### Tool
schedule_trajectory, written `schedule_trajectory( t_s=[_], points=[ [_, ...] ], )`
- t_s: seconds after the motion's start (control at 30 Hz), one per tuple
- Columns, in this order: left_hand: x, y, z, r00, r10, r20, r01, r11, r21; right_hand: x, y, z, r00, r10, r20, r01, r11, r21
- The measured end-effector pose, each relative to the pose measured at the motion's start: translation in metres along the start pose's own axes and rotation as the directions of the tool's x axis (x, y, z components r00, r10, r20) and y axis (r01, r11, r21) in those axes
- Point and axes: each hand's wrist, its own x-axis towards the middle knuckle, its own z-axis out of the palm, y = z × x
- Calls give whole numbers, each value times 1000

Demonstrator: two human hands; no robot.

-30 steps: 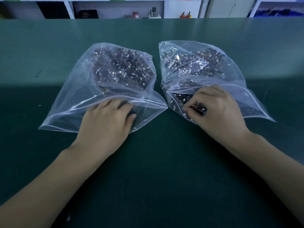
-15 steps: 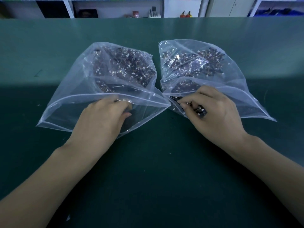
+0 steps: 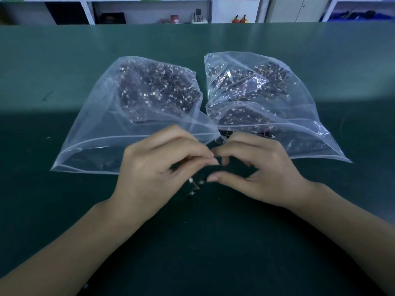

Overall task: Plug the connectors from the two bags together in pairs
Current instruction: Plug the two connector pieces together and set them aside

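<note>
Connectors (image 3: 193, 184) are pinched in the curled fingers (image 3: 198, 155) of the left hand (image 3: 158, 167), wires dangling; the right hand (image 3: 260, 167), thumb and forefinger apart, is brought close for mating, before both open bags (image 3: 102, 129) mid-bench (image 3: 64, 60).

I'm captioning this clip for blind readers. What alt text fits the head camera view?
Two bare hands meet over a green table: the left hand pinches a small wired connector, the right hand reaching in with curled fingers. Behind them lie two clear open bags of connectors, the left bag and the right bag.
</note>
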Motion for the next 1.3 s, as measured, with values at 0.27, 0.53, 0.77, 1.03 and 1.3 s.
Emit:
schedule_trajectory(
  t_s=[0.27, 0.53, 0.77, 1.03, 1.3],
  points=[
    [-2, 1, 8, 995, -86, 44, 88, 995, -48, 2, -5, 10, 994, 7, 108, -2, 999, -46],
    [-6, -5, 3, 982, -82, 170, 78, 996, 32, -2, -1, 2, 948, 44, 315, -49, 999, 9],
    [-7, -7, 4, 968, -120, 222, 109, 992, 60, -3, 2, 7, 969, 44, 244, -50, 999, 18],
    [-8, -10, 8, 980, -75, 187, 67, 997, 44, -1, 3, 3, 996, 41, 83, -41, 999, -1],
    [-6, -12, 7, 986, -96, 139, 90, 995, 48, 0, 3, 4, 992, 106, 63, -115, 979, 168]
  ],
)
